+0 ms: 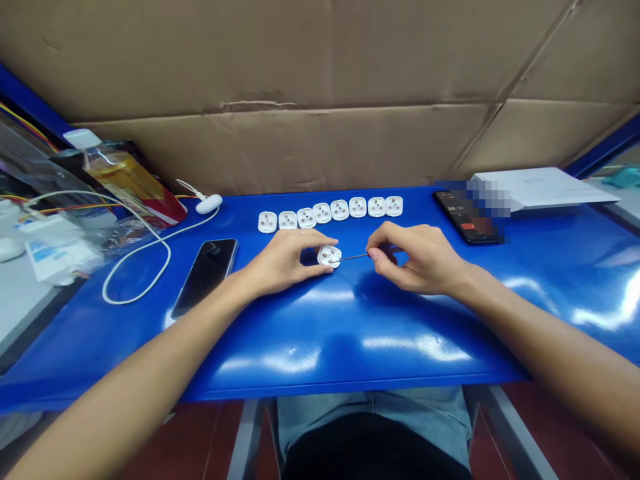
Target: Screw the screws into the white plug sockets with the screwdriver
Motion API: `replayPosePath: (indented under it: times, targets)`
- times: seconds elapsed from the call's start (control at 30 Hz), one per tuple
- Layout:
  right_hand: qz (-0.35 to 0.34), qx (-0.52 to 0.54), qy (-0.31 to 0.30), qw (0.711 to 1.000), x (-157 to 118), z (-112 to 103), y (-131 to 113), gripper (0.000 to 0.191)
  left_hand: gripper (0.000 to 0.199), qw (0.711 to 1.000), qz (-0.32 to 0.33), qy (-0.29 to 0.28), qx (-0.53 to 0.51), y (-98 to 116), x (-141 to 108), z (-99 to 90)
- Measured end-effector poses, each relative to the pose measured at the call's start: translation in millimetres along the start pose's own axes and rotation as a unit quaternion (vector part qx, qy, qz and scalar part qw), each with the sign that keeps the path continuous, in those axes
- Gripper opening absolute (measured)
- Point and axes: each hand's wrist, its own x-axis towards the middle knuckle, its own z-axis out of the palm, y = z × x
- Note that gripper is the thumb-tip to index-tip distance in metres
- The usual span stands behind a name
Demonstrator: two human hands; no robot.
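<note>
head view: a white plug piece (pixel 329 256) is pinched between thumb and fingers of the left hand (pixel 285 260) on the blue table (pixel 350 327); a thin screwdriver (pixel 357 256), gripped tight by the right hand (pixel 417 260), is held against it from 3 o'clock; a row of plug pieces (pixel 330 212) lies at 12 o'clock, a black phone (pixel 206 275) at 9 o'clock

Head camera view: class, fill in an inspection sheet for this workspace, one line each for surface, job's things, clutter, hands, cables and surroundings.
Surface: glossy blue table, with glare patches.
Job's things: white plug piece held at the table; thin screwdriver tip at it; row of eight similar white pieces behind.
Clutter: dark phone at left; second phone, screen lit, at right; white box; plastic-wrapped packet.
Hands: left hand grips the plug piece; right hand pinches the screwdriver.
Cables: white cable looped at left.
Surroundings: cardboard wall behind the table.
</note>
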Motion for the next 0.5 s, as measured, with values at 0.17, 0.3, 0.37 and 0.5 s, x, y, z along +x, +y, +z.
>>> replayPosePath:
  times: [0.17, 0.3, 0.37, 0.5]
  targets:
    - [0.003, 0.002, 0.002, 1.000, -0.4, 0.1, 0.4, 0.007, 0.043, 1.000, 0.008, 0.001, 0.007, 1.8, -0.4, -0.1]
    - [0.007, -0.008, -0.009, 1.000, -1.3, -0.4, 1.0, 0.004, 0.042, 1.000, 0.015, 0.010, 0.011, 1.0, -1.1, 0.8]
    - [0.006, -0.019, -0.016, 1.000, -1.6, -0.8, 1.0, 0.004, 0.043, 1.000, 0.015, 0.012, 0.010, 0.5, -1.1, 1.1]
    - [-0.014, -0.039, -0.022, 0.999, -0.6, -2.2, 0.1, 0.006, 0.044, 1.000, 0.008, 0.007, 0.012, 0.5, -0.8, 0.7]
